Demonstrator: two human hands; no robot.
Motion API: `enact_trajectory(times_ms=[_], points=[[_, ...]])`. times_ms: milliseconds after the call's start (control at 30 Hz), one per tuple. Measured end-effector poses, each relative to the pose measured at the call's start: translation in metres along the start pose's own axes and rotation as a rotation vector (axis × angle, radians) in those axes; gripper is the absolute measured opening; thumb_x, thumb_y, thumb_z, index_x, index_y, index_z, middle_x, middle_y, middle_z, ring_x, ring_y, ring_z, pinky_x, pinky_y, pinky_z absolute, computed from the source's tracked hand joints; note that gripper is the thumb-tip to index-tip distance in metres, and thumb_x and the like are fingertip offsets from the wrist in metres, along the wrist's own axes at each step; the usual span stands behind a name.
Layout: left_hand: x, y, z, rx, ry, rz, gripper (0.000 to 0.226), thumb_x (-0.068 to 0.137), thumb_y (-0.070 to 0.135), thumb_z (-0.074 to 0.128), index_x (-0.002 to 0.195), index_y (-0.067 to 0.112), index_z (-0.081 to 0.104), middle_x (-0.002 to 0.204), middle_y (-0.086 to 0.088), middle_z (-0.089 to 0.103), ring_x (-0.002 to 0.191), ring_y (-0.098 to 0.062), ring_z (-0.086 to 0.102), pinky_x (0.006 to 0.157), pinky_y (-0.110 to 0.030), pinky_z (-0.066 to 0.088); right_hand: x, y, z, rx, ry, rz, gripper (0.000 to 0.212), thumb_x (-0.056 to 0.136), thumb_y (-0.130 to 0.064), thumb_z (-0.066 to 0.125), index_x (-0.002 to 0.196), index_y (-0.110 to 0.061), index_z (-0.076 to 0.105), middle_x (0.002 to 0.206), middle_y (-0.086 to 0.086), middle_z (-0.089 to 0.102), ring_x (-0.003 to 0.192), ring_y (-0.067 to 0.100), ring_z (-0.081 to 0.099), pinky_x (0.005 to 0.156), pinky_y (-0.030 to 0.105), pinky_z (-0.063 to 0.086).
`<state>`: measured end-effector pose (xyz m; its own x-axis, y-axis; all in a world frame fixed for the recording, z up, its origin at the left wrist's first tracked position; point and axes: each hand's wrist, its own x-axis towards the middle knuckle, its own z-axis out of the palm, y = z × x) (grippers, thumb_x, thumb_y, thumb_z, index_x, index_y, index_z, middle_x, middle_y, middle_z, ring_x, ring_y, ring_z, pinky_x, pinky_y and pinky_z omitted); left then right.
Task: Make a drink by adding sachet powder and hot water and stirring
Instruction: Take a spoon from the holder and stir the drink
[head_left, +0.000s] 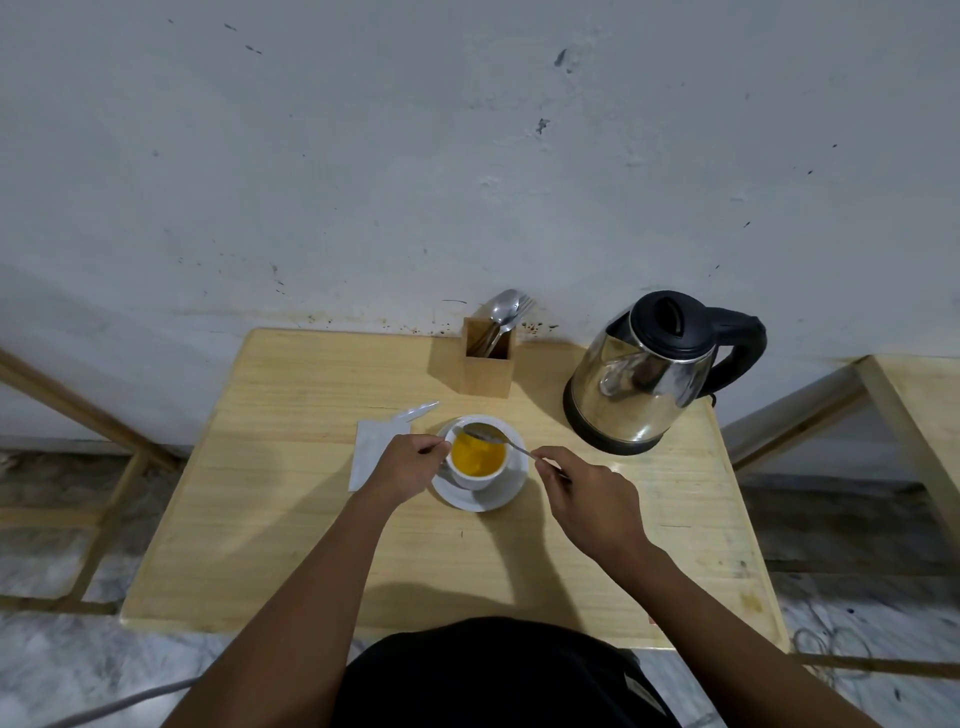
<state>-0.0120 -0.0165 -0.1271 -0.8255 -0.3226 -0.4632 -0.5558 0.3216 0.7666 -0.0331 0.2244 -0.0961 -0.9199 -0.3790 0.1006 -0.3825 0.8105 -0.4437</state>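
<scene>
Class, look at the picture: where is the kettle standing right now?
The kettle stands at the table's far right, near the wall, right of the wooden cutlery holder.

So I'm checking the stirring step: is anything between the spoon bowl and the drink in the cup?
Nothing visible. The spoon, held by the right hand, hangs over the cup rim above the yellow drink; the left hand steadies the cup's left side.

Left hand (410, 464) steadies the cup (475, 460) of orange drink; right hand (589, 499) holds a spoon (488, 434) above it
</scene>
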Motion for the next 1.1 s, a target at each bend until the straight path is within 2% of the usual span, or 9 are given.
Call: enact_trajectory(times_ms=[300, 400, 500, 600, 667, 767, 867, 967, 1100], points=[[-0.002, 0.001, 0.0, -0.001, 0.006, 0.005, 0.029, 0.094, 0.029, 0.055, 0.113, 0.013, 0.069, 0.092, -0.005, 0.068, 0.086, -0.018, 0.062, 0.084, -0.04, 0.054, -0.01, 0.0, -0.001, 0.001, -0.016, 0.055, 0.022, 0.098, -0.04, 0.05, 0.115, -0.037, 0.064, 0.075, -0.005, 0.074, 0.072, 0.025, 0.068, 0.057, 0.028, 0.033], [-0.002, 0.001, 0.001, -0.007, 0.004, -0.004, 0.029, 0.094, 0.029, 0.054, 0.114, 0.012, 0.068, 0.092, -0.005, 0.068, 0.085, -0.017, 0.061, 0.084, -0.039, 0.053, -0.015, -0.002, -0.004, 0.06, -0.031, 0.102, 0.024, 0.099, -0.041, 0.049, 0.115, -0.035, 0.065, 0.071, -0.005, 0.073, 0.072, 0.02, 0.069, 0.056, 0.029, 0.039], [-0.001, 0.001, 0.001, -0.004, 0.0, -0.007, 0.032, 0.094, 0.03, 0.054, 0.117, 0.012, 0.067, 0.093, -0.005, 0.068, 0.085, -0.017, 0.061, 0.083, -0.038, 0.052, -0.019, -0.003, -0.008, 0.349, -0.07, 0.256, 0.029, 0.098, -0.041, 0.05, 0.11, -0.025, 0.071, 0.073, -0.002, 0.073, 0.076, 0.015, 0.068, 0.067, 0.031, 0.049], [-0.002, 0.001, 0.0, 0.017, -0.003, 0.008, 0.031, 0.095, 0.03, 0.054, 0.117, 0.012, 0.067, 0.092, -0.004, 0.067, 0.085, -0.017, 0.061, 0.085, -0.039, 0.053, -0.026, 0.001, -0.01, 0.701, -0.085, 0.45, 0.033, 0.101, -0.033, 0.048, 0.093, -0.016, 0.075, 0.05, -0.002, 0.052, 0.053, 0.013, 0.05, 0.063, 0.03, 0.041], [-0.002, 0.002, 0.0, 0.02, 0.0, 0.013, 0.031, 0.095, 0.029, 0.054, 0.116, 0.011, 0.068, 0.091, -0.003, 0.067, 0.084, -0.016, 0.061, 0.085, -0.04, 0.053, -0.031, 0.007, -0.008, 0.798, -0.069, 0.522, 0.031, 0.102, -0.024, 0.046, 0.089, -0.015, 0.073, 0.051, -0.013, 0.05, 0.057, 0.005, 0.045, 0.068, 0.026, 0.041], [-0.002, 0.002, 0.0, 0.018, 0.004, 0.014, 0.03, 0.095, 0.028, 0.054, 0.115, 0.01, 0.068, 0.086, -0.001, 0.066, 0.078, -0.012, 0.059, 0.083, -0.038, 0.053, -0.036, 0.018, 0.001, 0.906, -0.041, 0.597, 0.026, 0.102, -0.017, 0.044, 0.086, -0.012, 0.065, 0.056, -0.014, 0.046, 0.063, 0.013, 0.04, 0.068, 0.027, 0.038], [-0.002, 0.002, 0.0, 0.022, 0.003, 0.016, 0.031, 0.095, 0.028, 0.054, 0.116, 0.011, 0.068, 0.087, -0.001, 0.066, 0.077, -0.011, 0.059, 0.084, -0.039, 0.053, -0.037, 0.025, 0.012, 0.89, -0.025, 0.634, 0.022, 0.102, -0.017, 0.043, 0.086, -0.013, 0.058, 0.062, -0.005, 0.041, 0.062, 0.014, 0.036, 0.062, 0.029, 0.033], [-0.001, 0.002, 0.0, 0.03, 0.002, 0.014, 0.031, 0.095, 0.029, 0.054, 0.117, 0.012, 0.067, 0.09, -0.002, 0.067, 0.081, -0.013, 0.061, 0.084, -0.039, 0.053, -0.031, 0.026, 0.025, 0.804, -0.034, 0.683, 0.02, 0.103, -0.018, 0.04, 0.097, -0.009, 0.057, 0.07, 0.004, 0.047, 0.062, 0.014, 0.041, 0.056, 0.027, 0.035], [-0.002, 0.002, 0.0, 0.027, -0.002, 0.016, 0.028, 0.095, 0.028, 0.054, 0.111, 0.012, 0.069, 0.088, -0.004, 0.068, 0.083, -0.017, 0.062, 0.083, -0.042, 0.054, -0.019, 0.029, 0.046, 0.719, -0.036, 0.741, 0.022, 0.102, -0.025, 0.042, 0.105, -0.01, 0.058, 0.078, 0.0, 0.059, 0.066, 0.015, 0.052, 0.062, 0.031, 0.043]])
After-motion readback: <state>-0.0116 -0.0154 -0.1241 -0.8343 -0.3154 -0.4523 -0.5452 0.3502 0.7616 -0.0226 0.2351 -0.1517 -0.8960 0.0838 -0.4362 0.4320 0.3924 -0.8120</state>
